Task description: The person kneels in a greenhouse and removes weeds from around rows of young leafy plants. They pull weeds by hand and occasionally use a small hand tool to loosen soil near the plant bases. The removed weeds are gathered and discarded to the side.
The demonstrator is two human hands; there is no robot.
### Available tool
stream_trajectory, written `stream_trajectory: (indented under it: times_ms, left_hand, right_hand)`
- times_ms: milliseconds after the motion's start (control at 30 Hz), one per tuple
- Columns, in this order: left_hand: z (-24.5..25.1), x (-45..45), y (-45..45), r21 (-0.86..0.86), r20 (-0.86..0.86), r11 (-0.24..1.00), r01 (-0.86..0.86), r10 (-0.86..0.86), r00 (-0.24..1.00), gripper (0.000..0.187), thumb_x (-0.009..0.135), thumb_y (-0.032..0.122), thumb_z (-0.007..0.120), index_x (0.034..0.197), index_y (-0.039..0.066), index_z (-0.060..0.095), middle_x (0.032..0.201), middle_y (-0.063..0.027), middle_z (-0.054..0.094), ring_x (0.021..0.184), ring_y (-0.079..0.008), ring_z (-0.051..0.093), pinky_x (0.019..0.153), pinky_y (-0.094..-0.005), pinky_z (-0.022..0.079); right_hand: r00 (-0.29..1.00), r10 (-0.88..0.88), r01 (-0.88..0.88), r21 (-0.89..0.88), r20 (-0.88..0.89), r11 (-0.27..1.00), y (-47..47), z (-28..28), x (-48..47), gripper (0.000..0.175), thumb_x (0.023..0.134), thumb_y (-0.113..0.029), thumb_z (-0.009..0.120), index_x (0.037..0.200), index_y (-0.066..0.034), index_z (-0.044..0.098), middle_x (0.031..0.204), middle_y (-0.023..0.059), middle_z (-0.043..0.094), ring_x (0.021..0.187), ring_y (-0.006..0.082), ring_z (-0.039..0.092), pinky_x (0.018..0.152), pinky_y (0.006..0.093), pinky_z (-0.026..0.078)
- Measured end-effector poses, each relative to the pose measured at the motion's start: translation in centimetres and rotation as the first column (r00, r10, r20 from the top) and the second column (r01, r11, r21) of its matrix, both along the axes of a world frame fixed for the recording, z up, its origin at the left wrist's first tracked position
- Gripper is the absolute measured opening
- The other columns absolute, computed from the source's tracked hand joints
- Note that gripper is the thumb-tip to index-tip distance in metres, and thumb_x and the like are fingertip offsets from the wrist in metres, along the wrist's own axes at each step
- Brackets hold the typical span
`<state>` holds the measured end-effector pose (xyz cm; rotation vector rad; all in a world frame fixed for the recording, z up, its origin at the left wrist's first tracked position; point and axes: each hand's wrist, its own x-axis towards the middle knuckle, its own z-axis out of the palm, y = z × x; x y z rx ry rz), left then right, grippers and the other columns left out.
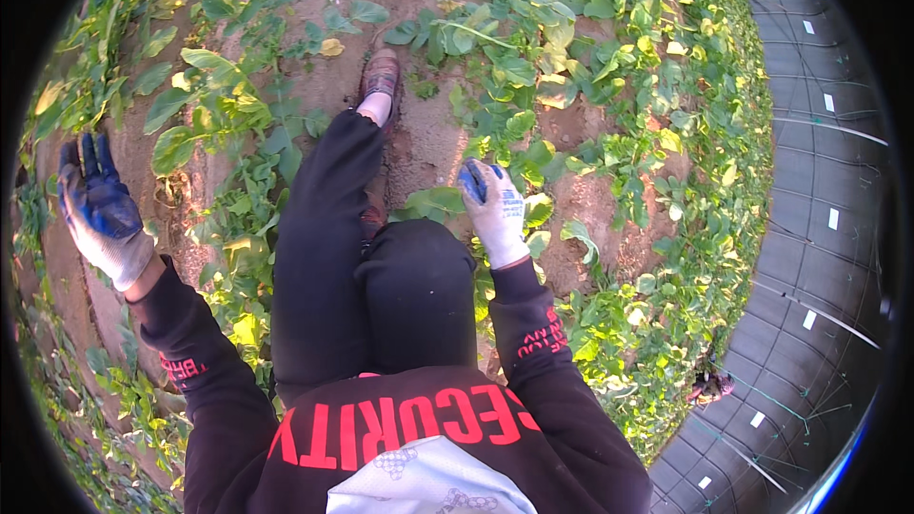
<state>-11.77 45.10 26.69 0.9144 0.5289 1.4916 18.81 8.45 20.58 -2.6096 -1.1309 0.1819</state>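
Note:
My left hand (102,210), in a white knitted glove with a blue coated palm, is stretched out at the far left. Its fingers are extended with nothing in them, above soil and leafy plants. My right hand (493,203) wears a matching glove and hovers beside my bent knee, near green leaves. Its fingers curl inward; whether something small lies inside them is hidden. Broad-leaved green plants (214,78) grow on the left of my outstretched leg, and another leafy row (510,71) grows on its right. Some leaves are yellow.
My shoe (380,75) rests on a strip of bare soil (421,150) between the rows. Dense foliage (721,128) runs along the right side, beside a dark sheet wall (807,178) with thin ribs and strings. A person (710,387) appears small at the lower right.

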Motion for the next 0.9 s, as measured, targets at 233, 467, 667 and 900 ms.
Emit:
stream_trajectory:
  times_ms: [233,467,667,900]
  left_hand:
    - [4.7,18.7,-12.6,-0.324,0.202,0.738,0.592,-0.557,0.805,0.026,0.088,0.004,0.047,0.113,-0.001,0.053,0.112,-0.0119,0.058,0.099,-0.0202,0.057,0.091,-0.0322,0.045]
    - [-6.5,27.3,-13.8,-0.584,0.194,0.51,0.631,-0.668,0.719,0.028,0.09,0.006,0.05,0.118,-0.001,0.052,0.112,-0.0128,0.058,0.099,-0.0227,0.059,0.088,-0.0344,0.047]
    - [-5.8,29.4,-15.4,-0.516,0.258,0.426,0.743,-0.749,0.61,0.029,0.091,0.012,0.052,0.116,-0.002,0.052,0.113,-0.0119,0.057,0.101,-0.0219,0.057,0.09,-0.0346,0.047]
    - [-4.7,29.4,-14.4,-0.535,0.259,0.413,0.737,-0.75,0.608,0.028,0.091,0.013,0.052,0.114,-0.003,0.053,0.112,-0.0111,0.058,0.102,-0.0195,0.057,0.091,-0.033,0.047]
  right_hand:
    - [0.98,-0.175,0.168,-0.077,-0.095,0.983,-0.5,-4.1,1.5,0.034,0.078,-0.015,0.062,0.111,-0.0095,0.059,0.104,0.0145,0.06,0.094,0.0317,0.059,0.082,0.0377,0.047]
    - [0.943,-0.298,0.301,-0.005,-0.151,0.954,3.0,-8.1,10.6,0.038,0.083,-0.021,0.058,0.118,-0.0083,0.053,0.112,0.0153,0.059,0.102,0.0317,0.056,0.088,0.0383,0.043]
    - [0.977,-0.153,0.058,-0.499,-0.151,0.864,5.6,-12.4,14.7,0.037,0.085,-0.022,0.047,0.12,-0.0115,0.051,0.11,0.0148,0.06,0.102,0.0321,0.057,0.087,0.0415,0.044]
    - [0.999,-0.015,-0.013,-0.602,-0.041,0.798,5.0,-13.3,15.3,0.034,0.083,-0.021,0.056,0.115,-0.0117,0.054,0.099,0.0137,0.064,0.093,0.0313,0.061,0.078,0.042,0.048]
